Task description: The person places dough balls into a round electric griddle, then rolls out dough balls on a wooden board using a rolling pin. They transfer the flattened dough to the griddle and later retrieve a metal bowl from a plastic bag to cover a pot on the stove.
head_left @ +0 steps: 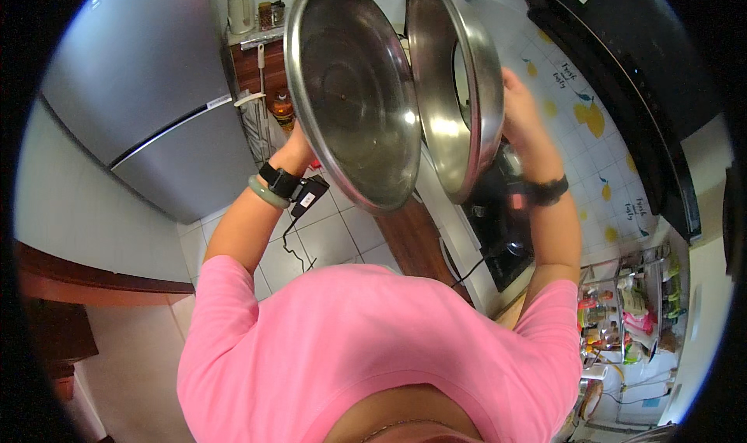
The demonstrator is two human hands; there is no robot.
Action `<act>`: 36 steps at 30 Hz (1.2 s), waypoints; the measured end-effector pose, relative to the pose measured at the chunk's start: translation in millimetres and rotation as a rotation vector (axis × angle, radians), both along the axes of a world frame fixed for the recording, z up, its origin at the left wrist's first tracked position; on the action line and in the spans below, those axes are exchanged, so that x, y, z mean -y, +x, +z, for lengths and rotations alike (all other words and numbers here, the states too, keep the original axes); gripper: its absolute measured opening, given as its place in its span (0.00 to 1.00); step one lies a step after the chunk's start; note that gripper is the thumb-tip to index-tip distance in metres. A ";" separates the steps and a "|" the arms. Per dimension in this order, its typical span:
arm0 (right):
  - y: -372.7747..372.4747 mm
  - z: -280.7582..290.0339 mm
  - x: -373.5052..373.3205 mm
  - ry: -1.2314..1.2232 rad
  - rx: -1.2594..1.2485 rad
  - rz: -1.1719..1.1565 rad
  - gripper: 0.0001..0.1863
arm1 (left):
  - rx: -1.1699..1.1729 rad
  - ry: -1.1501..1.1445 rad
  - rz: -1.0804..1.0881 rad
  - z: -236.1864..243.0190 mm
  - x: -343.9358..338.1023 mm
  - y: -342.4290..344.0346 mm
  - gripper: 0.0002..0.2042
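Note:
Two shiny stainless steel basins are lifted side by side in front of me, tilted up on edge. The left basin (pixel 354 101) turns its dark, round inside toward me. The right basin (pixel 447 143) is seen more from the side; an oval patch in it may be an opening or a reflection. My left hand (pixel 297 149) grips the left basin from its outer side, its fingers mostly hidden behind the rim. My right hand (pixel 521 112) holds the right basin's outer wall, fingertips out of sight. The two basins nearly touch in the middle.
A grey fridge (pixel 144 77) stands at the left. To the right lie a black cooktop (pixel 502 233) on the counter, a tiled wall with lemon prints (pixel 587 120) and a rack of bottles (pixel 615 318). A jug (pixel 240 11) sits on a far cabinet; cables hang from both wrists.

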State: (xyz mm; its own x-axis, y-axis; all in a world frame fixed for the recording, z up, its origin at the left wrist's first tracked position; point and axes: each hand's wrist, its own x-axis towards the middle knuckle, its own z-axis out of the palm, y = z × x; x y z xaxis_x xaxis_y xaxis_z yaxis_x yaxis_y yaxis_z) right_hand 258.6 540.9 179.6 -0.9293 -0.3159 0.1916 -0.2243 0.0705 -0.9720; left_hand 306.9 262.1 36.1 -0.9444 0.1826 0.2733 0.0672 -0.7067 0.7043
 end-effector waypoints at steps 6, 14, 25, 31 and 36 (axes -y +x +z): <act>-8.8 -13.3 12.4 -0.052 -0.003 0.082 0.13 | 0.045 0.070 0.018 -10.8 -2.2 -10.0 0.13; 2.0 -42.0 40.4 0.110 -0.187 -0.046 0.12 | 0.135 -0.007 0.281 -30.4 -9.7 -20.8 0.12; 4.2 -61.5 51.5 0.361 -0.422 -0.205 0.14 | 0.298 0.187 0.076 -45.9 -11.5 -21.7 0.14; 4.3 -62.5 54.1 0.391 -0.548 -0.237 0.15 | 0.258 0.086 0.070 -40.7 -13.2 -23.6 0.14; 7.2 -58.9 54.3 0.404 -0.533 -0.225 0.15 | 0.241 -0.015 0.052 -43.5 -12.3 -19.2 0.14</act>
State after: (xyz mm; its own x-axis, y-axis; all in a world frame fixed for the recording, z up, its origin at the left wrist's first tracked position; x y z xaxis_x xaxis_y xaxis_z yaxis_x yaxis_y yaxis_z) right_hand 265.9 486.5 120.6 -0.7926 -0.2695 0.5470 -0.6001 0.5036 -0.6215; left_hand 287.7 274.4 -7.4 -0.9902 0.1346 0.0362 -0.0684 -0.6958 0.7150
